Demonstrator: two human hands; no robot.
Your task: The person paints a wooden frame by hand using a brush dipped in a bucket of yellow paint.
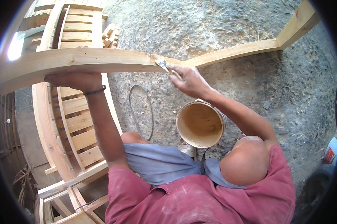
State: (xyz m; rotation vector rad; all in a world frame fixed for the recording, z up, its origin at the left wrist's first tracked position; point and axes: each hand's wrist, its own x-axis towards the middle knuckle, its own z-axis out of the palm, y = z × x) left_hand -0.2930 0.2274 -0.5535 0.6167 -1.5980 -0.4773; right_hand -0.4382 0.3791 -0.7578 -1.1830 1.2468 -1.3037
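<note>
A long pale wooden beam runs across in front of me at about chest height. My left hand is closed around its lower edge, the fingers passing behind the wood; a fingertip shows above the top edge. In my right hand is a small paintbrush, its head touching the beam near the joint. White residue marks this hand. Below my right forearm a round bucket stands between my legs, its inside coated tan.
Beyond the joint, another beam extends right to an angled post. Slatted wooden frames stand at my left. A wood-block pile, a dark cord loop and a white container lie about the rough floor.
</note>
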